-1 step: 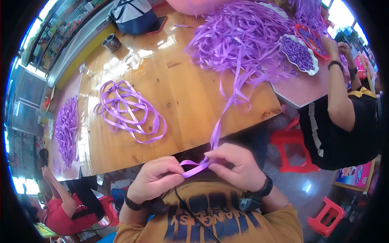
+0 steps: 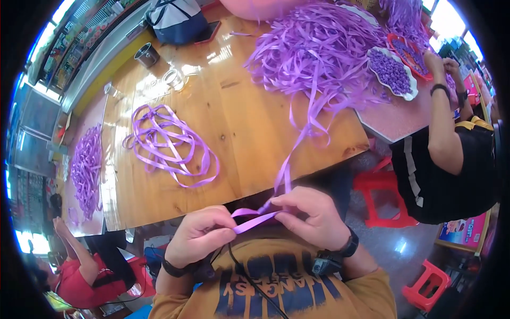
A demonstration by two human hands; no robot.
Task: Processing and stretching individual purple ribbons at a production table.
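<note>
Both the left hand (image 2: 199, 236) and right hand (image 2: 313, 215) pinch a purple ribbon (image 2: 257, 219) at six o'clock, just below the wooden table (image 2: 239, 122), its tail running toward the ribbon heap (image 2: 319, 48) at one o'clock.

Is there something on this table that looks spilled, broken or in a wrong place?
Nothing looks broken. The big ribbon pile spills loose strands over the wooden table's front edge, one running down to the left hand and right hand. A few purple pieces lie scattered beside the white tray.
</note>
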